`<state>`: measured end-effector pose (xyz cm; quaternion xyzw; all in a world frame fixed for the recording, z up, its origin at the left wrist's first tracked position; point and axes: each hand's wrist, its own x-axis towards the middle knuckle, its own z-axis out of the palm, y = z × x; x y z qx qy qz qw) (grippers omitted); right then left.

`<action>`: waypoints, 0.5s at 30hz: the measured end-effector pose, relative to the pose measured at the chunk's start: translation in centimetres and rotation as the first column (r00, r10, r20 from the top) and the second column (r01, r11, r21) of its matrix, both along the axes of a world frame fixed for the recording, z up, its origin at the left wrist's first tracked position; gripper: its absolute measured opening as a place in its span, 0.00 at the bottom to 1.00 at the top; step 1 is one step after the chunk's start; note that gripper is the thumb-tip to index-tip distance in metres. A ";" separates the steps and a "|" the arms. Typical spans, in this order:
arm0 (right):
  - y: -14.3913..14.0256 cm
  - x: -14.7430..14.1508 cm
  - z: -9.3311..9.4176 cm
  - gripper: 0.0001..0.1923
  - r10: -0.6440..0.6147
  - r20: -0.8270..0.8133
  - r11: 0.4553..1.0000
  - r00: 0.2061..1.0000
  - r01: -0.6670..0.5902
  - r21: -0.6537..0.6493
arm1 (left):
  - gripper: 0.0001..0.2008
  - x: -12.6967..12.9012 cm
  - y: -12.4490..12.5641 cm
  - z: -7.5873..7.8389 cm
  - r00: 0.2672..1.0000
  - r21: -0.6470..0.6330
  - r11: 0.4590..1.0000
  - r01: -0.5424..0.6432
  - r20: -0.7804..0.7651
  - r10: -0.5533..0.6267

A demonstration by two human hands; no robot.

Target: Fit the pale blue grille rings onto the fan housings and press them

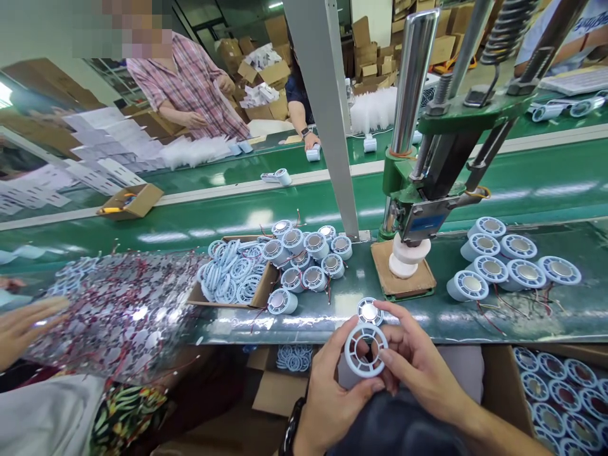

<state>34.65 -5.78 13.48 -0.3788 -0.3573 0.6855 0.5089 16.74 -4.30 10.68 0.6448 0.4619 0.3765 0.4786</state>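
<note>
Both my hands hold a white ring-shaped grille (365, 349) near the bench's front edge. My left hand (332, 392) grips its lower left rim, and my right hand (418, 361) pinches its right side. Just behind the grille is a round pale blue motor part with a metal centre (369, 311), touching my right fingers. A hand press (418, 209) stands beyond it, with a white round die (403, 256) on a brown pad (403, 282).
Several blue motor parts (304, 253) lie heaped beside an open cardboard box of rings (232, 275). More finished parts (508, 266) sit at right. A carton of parts (560, 386) is below right. Another person's hand (23, 326) rests at left; people work across the green conveyor (285, 209).
</note>
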 end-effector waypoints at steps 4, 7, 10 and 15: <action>0.2 0.1 -0.1 0.32 0.039 -0.093 0.999 0.995 -0.041 -0.022 | 0.39 0.2 0.0 0.4 1.000 0.001 1.000 0.000 0.000 0.000; 0.3 0.0 -0.6 0.32 0.065 -0.178 0.997 0.982 -0.073 -0.038 | 0.39 0.3 0.0 0.6 1.000 0.015 1.000 -0.006 0.003 0.006; 0.4 -0.2 -1.2 0.32 0.067 -0.230 0.996 0.971 -0.079 -0.045 | 0.39 0.2 -0.1 0.7 1.000 0.024 1.000 -0.014 -0.002 0.014; 0.3 -0.4 -1.2 0.31 0.066 -0.242 0.996 0.968 -0.080 -0.045 | 0.38 0.3 -0.2 0.9 1.000 0.041 0.999 -0.006 -0.016 0.007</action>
